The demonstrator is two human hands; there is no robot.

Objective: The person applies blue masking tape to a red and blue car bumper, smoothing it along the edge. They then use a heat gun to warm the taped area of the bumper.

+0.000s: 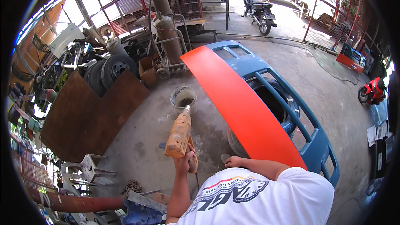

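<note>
My left hand [183,161] is wrapped round the handle of a yellow-orange heat gun [179,135], and its metal nozzle points away from me. Close to my shirt, my right hand [234,162] has its fingers curled in; what they hold, if anything, I cannot make out. A small grey rounded thing [225,157] shows right beside those fingers. To the right lies a long bright red-orange panel [243,104], along the near side of a blue slotted vehicle panel [308,135]. Beneath them, dark tyres [271,96] show through the openings.
A whitish bucket [177,97] stands ahead on the concrete floor. Rusty sheet metal [89,118] leans against tyres on the left. Gas cylinders [167,37] stand on a wheeled cart at the back. A white plastic chair [89,168] is at lower left, a motorcycle [258,10] far ahead.
</note>
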